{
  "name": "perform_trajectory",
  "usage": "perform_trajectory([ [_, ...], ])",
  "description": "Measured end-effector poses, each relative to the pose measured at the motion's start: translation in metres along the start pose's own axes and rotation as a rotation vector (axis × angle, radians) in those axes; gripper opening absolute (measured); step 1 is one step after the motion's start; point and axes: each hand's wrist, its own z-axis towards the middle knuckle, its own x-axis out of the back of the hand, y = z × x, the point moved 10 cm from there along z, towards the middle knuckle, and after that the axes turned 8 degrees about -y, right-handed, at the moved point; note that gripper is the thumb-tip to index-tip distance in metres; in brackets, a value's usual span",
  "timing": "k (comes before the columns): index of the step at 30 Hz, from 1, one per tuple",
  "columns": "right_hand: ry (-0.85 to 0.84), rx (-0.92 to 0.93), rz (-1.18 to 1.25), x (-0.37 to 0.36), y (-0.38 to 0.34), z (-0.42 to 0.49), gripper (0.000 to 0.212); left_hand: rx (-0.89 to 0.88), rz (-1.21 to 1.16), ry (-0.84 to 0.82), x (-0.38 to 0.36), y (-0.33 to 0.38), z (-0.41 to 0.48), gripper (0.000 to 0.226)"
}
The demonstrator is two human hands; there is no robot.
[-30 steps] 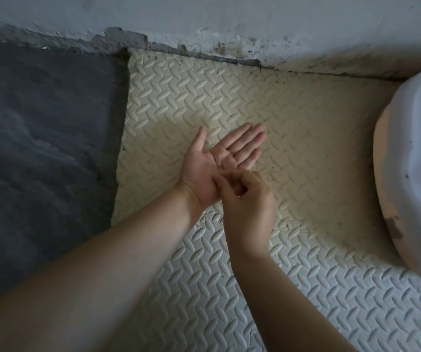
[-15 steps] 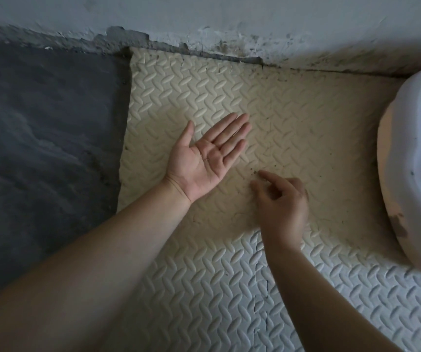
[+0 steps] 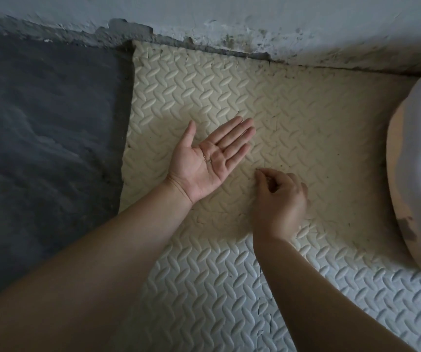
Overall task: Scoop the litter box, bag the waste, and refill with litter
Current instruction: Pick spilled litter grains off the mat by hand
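Cream ridged foam mat (image 3: 305, 110) underlies flat left hand (image 3: 209, 161), curled right hand (image 3: 280, 199).

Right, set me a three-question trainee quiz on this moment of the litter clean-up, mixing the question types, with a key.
1. True or false: the left hand is held palm up with straight fingers above the foam mat.
2. What is the right hand doing? A: gripping a scoop. B: pinching thumb and forefinger together at the mat's surface. C: holding a bag open.
3. Fill the gap: the white litter box shows at the ___ edge of the view.

Key: 1 true; 2 B; 3 right.
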Motion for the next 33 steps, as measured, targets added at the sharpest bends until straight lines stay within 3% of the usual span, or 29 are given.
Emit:
perform_trajectory([
  [6,-0.069,0.078,-0.132,-0.006,-0.010,0.004,0.013,-0.010,0.003,0.003,-0.001,0.000,0.001,0.082],
  [13,-0.138,0.202,0.229,-0.008,-0.054,-0.034,0.009,-0.020,0.001,0.045,-0.008,-0.015,0.007,0.082],
  [19,-0.113,0.170,0.266,-0.014,-0.053,-0.045,0.005,0.006,0.028,0.008,-0.020,-0.028,0.011,0.082],
  [27,-0.090,0.244,0.240,-0.007,-0.053,-0.055,0.022,-0.011,0.029,-0.006,-0.024,-0.022,0.011,0.082],
  [33,-0.076,0.118,0.318,0.000,-0.037,-0.050,0.009,0.004,0.004,-0.015,-0.023,-0.022,0.009,0.080],
])
